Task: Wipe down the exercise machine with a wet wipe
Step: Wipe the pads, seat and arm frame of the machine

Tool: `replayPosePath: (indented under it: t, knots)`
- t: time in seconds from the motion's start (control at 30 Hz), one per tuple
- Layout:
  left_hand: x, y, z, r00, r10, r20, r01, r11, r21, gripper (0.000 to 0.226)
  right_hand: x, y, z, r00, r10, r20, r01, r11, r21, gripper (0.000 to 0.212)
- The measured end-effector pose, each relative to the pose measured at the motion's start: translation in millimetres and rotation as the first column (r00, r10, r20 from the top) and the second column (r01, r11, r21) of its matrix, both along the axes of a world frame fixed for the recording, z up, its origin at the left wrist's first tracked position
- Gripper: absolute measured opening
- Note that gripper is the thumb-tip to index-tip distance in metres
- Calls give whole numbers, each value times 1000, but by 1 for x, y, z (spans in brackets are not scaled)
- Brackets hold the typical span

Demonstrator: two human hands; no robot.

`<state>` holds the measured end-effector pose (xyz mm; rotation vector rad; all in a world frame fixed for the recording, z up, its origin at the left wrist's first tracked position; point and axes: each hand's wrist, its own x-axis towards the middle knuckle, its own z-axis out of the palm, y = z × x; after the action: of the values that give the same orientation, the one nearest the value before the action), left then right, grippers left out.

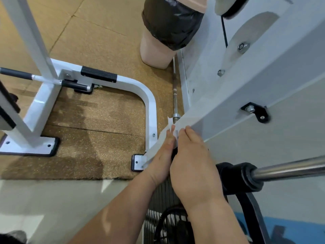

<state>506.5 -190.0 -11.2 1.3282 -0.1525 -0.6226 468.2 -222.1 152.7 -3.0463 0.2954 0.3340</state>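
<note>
Two hands, head view: left hand (162, 155) and right hand (192, 162) touch side by side. The fingers (190, 131) of both pinch the wet wipe (170, 121) against the exercise machine (219, 110) beam edge, at the fingertips. A lined bin (158, 50) stands well beyond.

View: one wide-angle camera worn on the head, facing forward and steeply down.
Nearness: close above the left hand (162, 156) and right hand (192, 161), both at the exercise machine (228, 106).
Reach: the floor mat (105, 120) spreads toward the upper left.
</note>
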Motion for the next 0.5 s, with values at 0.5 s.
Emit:
replayPosePath:
  t: [0.5]
  knots:
    - [-43,151,196,861,-293,415,70,878,474,74,-18,71,85,596,-746,-296,420,-24,907,31]
